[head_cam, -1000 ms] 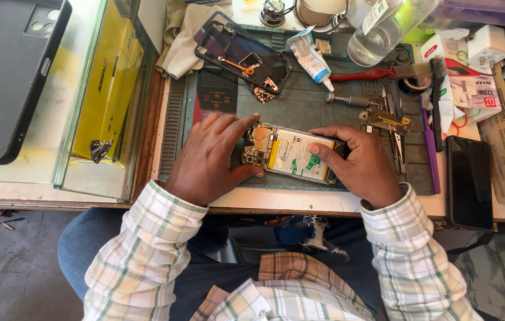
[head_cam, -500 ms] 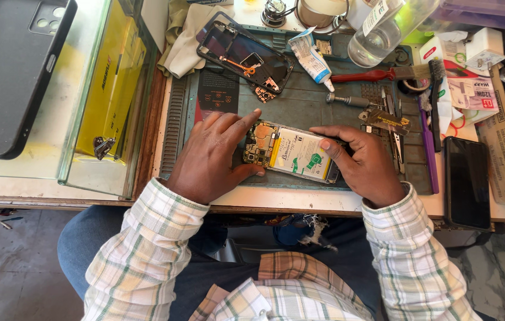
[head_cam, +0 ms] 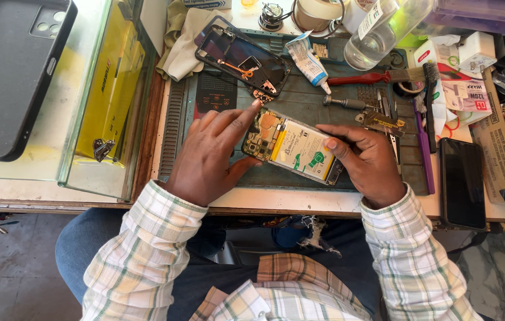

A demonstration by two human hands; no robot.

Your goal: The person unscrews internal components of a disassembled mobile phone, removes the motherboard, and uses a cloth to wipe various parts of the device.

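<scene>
Right at the near edge of the surface [head_cam: 276, 205], 2 hands hold an opened phone [head_cam: 291, 147] lying flat on a grey work mat [head_cam: 306, 107]. At 9 o'clock of the phone, the left hand [head_cam: 211, 157] spreads wide, its index fingertip resting on the phone's top corner and its thumb against the near side. At 3 o'clock, the right hand [head_cam: 368, 160] curls narrow, fingertips pressing the phone's lower end.

Open mat is scarce: a black phone frame [head_cam: 243, 56] lies at 11 o'clock, a glue tube [head_cam: 307, 59] at 12, and a red-handled brush [head_cam: 377, 77] and small metal tools [head_cam: 377, 116] at 1 to 2. A dark phone [head_cam: 462, 181] lies beyond the right hand at 3. A yellow box [head_cam: 110, 83] and a black phone case [head_cam: 12, 71] crowd the 9 to 10 o'clock side.
</scene>
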